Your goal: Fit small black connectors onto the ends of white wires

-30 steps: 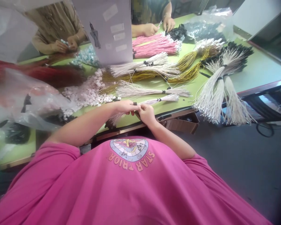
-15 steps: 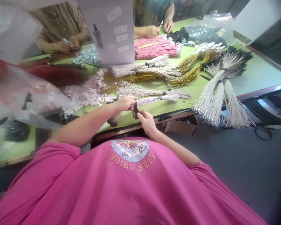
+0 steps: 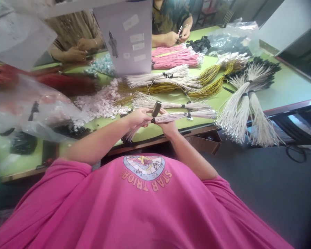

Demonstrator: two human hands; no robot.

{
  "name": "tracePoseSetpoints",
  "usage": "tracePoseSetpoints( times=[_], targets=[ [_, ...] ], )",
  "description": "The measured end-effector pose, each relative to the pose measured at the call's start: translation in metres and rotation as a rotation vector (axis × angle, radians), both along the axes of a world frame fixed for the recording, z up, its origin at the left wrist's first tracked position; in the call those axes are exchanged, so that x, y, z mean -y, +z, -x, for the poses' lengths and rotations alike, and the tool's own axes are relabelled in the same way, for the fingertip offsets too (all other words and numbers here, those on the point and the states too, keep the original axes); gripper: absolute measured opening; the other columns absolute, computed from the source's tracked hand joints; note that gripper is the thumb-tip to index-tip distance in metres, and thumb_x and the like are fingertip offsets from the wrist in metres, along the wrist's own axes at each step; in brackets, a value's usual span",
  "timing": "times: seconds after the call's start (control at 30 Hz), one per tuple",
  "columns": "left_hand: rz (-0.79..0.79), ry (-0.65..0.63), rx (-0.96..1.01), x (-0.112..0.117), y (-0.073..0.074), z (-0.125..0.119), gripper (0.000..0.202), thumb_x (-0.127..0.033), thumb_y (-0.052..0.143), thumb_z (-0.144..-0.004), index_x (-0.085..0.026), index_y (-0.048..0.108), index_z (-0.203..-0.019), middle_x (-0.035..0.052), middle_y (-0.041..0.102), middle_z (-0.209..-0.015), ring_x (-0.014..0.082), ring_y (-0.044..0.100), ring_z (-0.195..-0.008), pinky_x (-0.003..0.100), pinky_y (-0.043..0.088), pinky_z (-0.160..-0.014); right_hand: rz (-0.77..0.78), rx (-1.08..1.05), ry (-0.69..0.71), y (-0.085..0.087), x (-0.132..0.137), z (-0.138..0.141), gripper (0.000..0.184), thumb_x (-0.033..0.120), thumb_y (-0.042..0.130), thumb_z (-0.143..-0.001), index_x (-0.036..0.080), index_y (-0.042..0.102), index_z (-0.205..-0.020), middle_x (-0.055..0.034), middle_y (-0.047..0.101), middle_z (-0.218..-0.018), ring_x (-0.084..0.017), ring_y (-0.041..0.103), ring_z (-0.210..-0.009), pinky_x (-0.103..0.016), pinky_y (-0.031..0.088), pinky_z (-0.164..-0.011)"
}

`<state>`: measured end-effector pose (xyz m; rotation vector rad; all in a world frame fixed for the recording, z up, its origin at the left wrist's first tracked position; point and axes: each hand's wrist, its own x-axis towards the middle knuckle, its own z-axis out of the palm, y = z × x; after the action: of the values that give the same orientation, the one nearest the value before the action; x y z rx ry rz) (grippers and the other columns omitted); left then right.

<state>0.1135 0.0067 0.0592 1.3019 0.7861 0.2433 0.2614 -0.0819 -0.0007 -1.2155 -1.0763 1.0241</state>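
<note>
Our left hand clasped a white wire bundle; whether our right hand, partly behind it, gripped, we couldn't tell.

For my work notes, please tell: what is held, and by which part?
The left hand grips a white wire bundle beside its leftmost black band. The right hand is under the bundle; whether it holds the dark roll cannot be told.

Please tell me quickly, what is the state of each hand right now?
Left hand: closed, holding the white wire bundle.
Right hand: partly hidden behind that bundle, near the dark roll; whether its grip is closed cannot be told.
</note>
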Motion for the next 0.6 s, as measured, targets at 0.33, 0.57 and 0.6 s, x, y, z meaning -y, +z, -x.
tracePoseSetpoints(
  times=[0.33, 0.57, 0.6],
  targets=[
    [-0.328, -0.020, -0.071, 0.012, 0.009, 0.000, 0.074, -0.006, 0.057, -0.068, -0.019, 0.034, -0.138, -0.0034, 0.059, -0.061, 0.0057, 0.044, -0.043, 0.017, 0.034, -0.044, 0.008, -0.297, 0.102, 0.047, 0.031, -0.022, 0.049, 0.039, 0.069, -0.069, 0.026, 0.049, -0.112, -0.0041, 0.068, -0.102, -0.006, 0.050, -0.045, -0.021, 0.035, -0.040],
    [-0.143, 0.070, -0.028, 0.012, 0.010, -0.002, 0.075, -0.005, 0.046, -0.070, -0.008, 0.022, -0.140, -0.0044, 0.055, -0.050, 0.0056, 0.037, -0.036, 0.017, 0.025, -0.039, 0.204, 0.012, -0.054, 0.004, 0.039, 0.027, 0.026, 0.044, 0.060, -0.074, 0.018, 0.056, -0.075, -0.0001, 0.061, -0.061, -0.009, 0.046, -0.050, -0.022, 0.034, -0.047],
    [-0.127, 0.045, -0.024, 0.015, 0.010, -0.002, 0.075, -0.007, 0.046, -0.073, -0.009, 0.017, -0.143, -0.0041, 0.055, -0.051, 0.0063, 0.039, -0.036, 0.017, 0.026, -0.039, 0.229, 0.035, -0.076, -0.003, 0.033, 0.029, 0.026, 0.043, 0.059, -0.074, 0.017, 0.058, -0.072, 0.0002, 0.059, -0.059, -0.009, 0.044, -0.049, -0.023, 0.034, -0.047]
  ],
)
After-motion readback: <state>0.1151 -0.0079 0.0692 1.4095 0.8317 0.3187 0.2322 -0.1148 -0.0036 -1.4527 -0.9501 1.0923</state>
